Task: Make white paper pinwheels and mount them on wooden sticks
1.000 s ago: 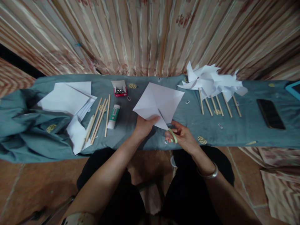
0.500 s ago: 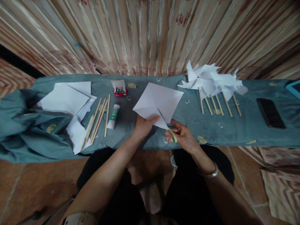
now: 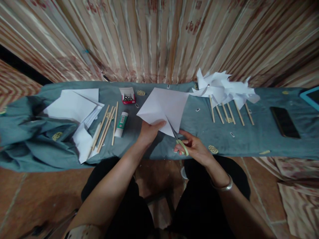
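Observation:
My left hand (image 3: 150, 130) pinches the near left edge of a white paper square (image 3: 163, 104), thumb on top and fingers beneath. The sheet is held tilted above the cloth, with a slit running in from its near corner. Green-handled scissors (image 3: 182, 146) sit in my right hand (image 3: 194, 146), its fingers wrapped through and around the handles. Their blades lie at the slit in the near corner of the paper. Light creases show faintly on the sheet.
Left are paper sheets (image 3: 72, 106), wooden sticks (image 3: 106, 127), a glue stick (image 3: 121, 124) and an open red box of metal pins (image 3: 128, 98). Right are several paper pinwheels (image 3: 216, 84), a phone (image 3: 285, 121) and a blue-edged device (image 3: 310, 98). A striped curtain (image 3: 159, 39) hangs behind the cloth-covered table (image 3: 249, 142).
The paper and my left hand have shifted slightly left. The scissors have drawn back a little from the sheet, so more of the blades and a wider slit show.

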Demonstrator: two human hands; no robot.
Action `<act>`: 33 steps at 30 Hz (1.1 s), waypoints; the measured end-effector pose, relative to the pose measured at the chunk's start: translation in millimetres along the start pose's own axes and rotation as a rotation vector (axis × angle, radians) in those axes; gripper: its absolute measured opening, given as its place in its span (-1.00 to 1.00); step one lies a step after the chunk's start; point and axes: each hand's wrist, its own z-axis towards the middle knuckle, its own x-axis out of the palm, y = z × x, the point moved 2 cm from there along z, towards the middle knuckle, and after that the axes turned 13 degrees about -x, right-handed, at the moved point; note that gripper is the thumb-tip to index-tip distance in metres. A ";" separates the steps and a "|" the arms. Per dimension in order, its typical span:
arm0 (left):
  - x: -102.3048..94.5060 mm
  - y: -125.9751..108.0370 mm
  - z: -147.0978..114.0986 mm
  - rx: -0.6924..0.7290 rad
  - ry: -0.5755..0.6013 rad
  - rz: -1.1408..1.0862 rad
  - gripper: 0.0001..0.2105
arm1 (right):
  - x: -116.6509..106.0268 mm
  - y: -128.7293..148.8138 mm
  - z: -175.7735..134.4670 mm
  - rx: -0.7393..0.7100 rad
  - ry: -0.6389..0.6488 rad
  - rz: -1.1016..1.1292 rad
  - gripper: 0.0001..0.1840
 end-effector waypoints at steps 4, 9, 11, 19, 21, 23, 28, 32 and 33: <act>-5.4 -8.5 3.2 0.019 -0.026 -0.098 -0.58 | -10.4 4.0 -8.6 0.017 0.045 0.000 -0.19; -11.9 -12.7 3.0 -0.008 -0.076 -0.087 -0.63 | -36.6 10.4 -16.8 -0.064 -0.069 0.003 -0.30; -12.4 -12.5 0.7 -0.025 -0.064 -0.048 -0.65 | -47.9 12.2 -17.0 -0.143 -0.216 0.026 -0.34; -8.5 -4.1 -11.9 -0.046 0.085 0.217 -0.74 | -69.2 14.5 -8.2 -0.335 -0.464 0.138 -0.40; -6.1 -1.0 -15.4 -0.051 0.145 0.251 -0.76 | -70.5 14.6 -5.8 -0.334 -0.459 0.135 -0.39; -3.4 1.8 -18.8 -0.052 0.205 0.281 -0.79 | -70.2 14.8 -3.7 -0.323 -0.442 0.117 -0.37; 0.3 8.9 -23.3 -0.093 0.266 0.408 -0.82 | -65.3 15.6 -1.0 -0.257 -0.384 0.066 -0.38; 0.6 10.1 -21.8 -0.191 0.282 0.329 -0.72 | -61.4 15.4 -0.8 -0.224 -0.367 0.079 -0.36; 1.4 9.1 -21.3 -0.231 0.297 0.270 -0.70 | -60.4 15.1 -0.5 -0.219 -0.375 0.092 -0.37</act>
